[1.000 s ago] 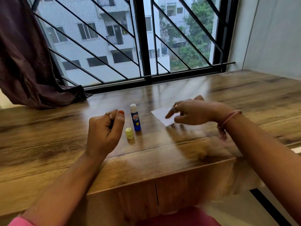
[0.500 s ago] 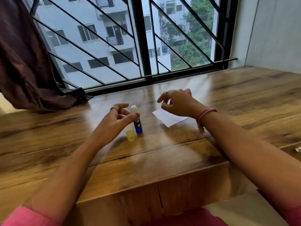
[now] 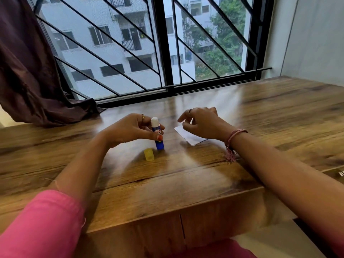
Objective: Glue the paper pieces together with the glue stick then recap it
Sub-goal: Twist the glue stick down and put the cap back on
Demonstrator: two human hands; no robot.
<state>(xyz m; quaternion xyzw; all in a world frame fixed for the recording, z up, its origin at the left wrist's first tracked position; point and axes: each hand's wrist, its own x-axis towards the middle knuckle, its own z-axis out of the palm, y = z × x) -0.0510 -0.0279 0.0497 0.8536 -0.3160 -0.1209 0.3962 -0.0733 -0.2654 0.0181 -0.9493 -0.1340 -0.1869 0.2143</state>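
A blue glue stick [image 3: 159, 144] stands upright on the wooden table [image 3: 279, 116], its white glue tip bare. My left hand [image 3: 130, 130] grips its barrel between thumb and fingers. Its yellow cap [image 3: 149, 154] lies on the table just left of the stick's base. A white paper piece [image 3: 191, 137] lies flat to the right of the stick. My right hand [image 3: 202, 123] hovers over the paper with its fingers loosely curled, holding nothing; it hides part of the sheet.
A dark curtain [image 3: 31, 77] drapes onto the table at the back left. A barred window [image 3: 163, 53] runs along the table's far edge. A wall [image 3: 312, 38] closes the right side. The table's front edge [image 3: 167, 207] is near my body.
My left hand reached right and took hold of the glue stick. My right hand lifted off the paper and drew back slightly.
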